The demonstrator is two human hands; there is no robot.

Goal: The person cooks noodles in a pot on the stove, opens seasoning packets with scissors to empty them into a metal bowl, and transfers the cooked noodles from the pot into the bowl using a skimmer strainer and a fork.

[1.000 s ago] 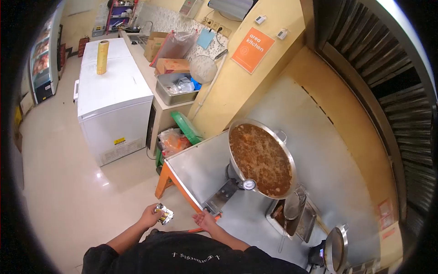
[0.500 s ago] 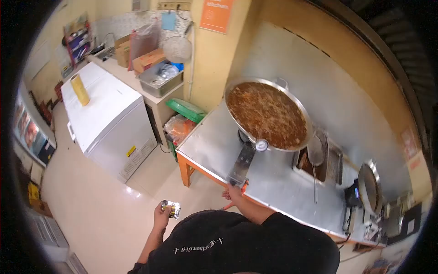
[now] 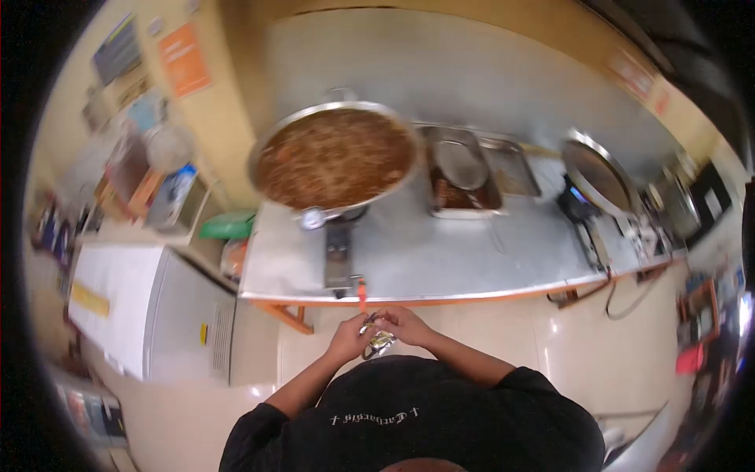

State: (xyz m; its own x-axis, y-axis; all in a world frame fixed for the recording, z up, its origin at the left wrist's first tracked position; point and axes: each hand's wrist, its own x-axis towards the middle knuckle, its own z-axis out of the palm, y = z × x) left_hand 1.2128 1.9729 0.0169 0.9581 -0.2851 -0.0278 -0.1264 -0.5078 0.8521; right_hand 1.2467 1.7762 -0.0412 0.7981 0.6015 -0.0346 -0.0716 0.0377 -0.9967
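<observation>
In front of my waist, a small shiny foil packet (image 3: pixel 381 342) with some yellow on it hangs between my two hands. My left hand (image 3: pixel 348 338) is closed on its left side. The fingers of my right hand (image 3: pixel 404 325) pinch near its top edge. Just beyond them, the black control box (image 3: pixel 338 263) of a gas burner sits at the table's front edge, with an orange hose (image 3: pixel 362 293) beside it. Over that burner stands a wide metal pan (image 3: pixel 255 169) of bubbling brown food (image 3: pixel 338 157), a round dial thermometer (image 3: pixel 313 218) at its near rim.
On the metal-topped table (image 3: pixel 393 263) are a tray (image 3: pixel 464 212) with a strainer (image 3: pixel 462 164) over it, and a second tray (image 3: pixel 511 169). A second pan (image 3: pixel 598 173) tilts on a burner at the right. A white chest freezer (image 3: pixel 118 315) stands left.
The view has turned right. My right hand has left the burner's control box and come to the foil packet, which my left hand was holding alone. Both hands are now together on it.
</observation>
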